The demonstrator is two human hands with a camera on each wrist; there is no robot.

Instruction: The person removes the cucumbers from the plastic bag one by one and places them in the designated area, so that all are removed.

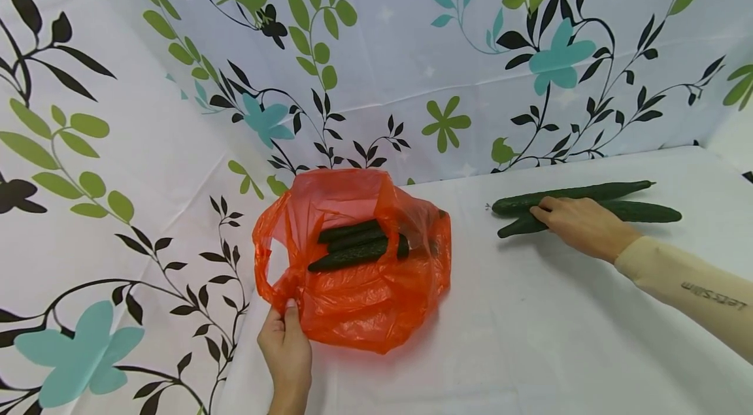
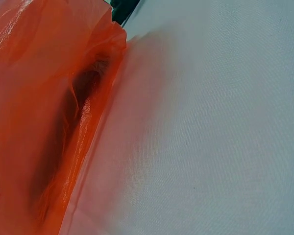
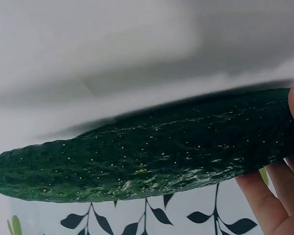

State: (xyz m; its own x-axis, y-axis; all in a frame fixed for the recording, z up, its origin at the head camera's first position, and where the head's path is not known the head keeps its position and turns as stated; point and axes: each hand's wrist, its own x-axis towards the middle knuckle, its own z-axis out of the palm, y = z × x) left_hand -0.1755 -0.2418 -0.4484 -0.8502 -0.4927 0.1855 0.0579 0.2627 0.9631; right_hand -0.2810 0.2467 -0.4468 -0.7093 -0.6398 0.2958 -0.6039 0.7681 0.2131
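A red plastic bag (image 1: 365, 317) lies on the table with its mouth facing up, and several cucumbers (image 1: 353, 257) show inside. At the bag's near left side, my left hand (image 1: 286, 343) pinches the bag's edge below a handle loop. The left wrist view shows the bag's thin wall (image 2: 19, 122) with a dark shape behind it. On the right, my right hand (image 1: 579, 224) grips the nearer of two cucumbers, a dark green cucumber (image 1: 641, 212). Thumb and fingers lie on opposite sides of this bumpy cucumber (image 3: 137, 161) in the right wrist view. The other cucumber (image 1: 612, 190) lies just behind it.
A white cloth covers the table (image 1: 500, 336). Behind it and to the left hangs a patterned curtain (image 1: 388, 75) with leaves, flowers and a bird. The table surface stretches between the bag and the two cucumbers.
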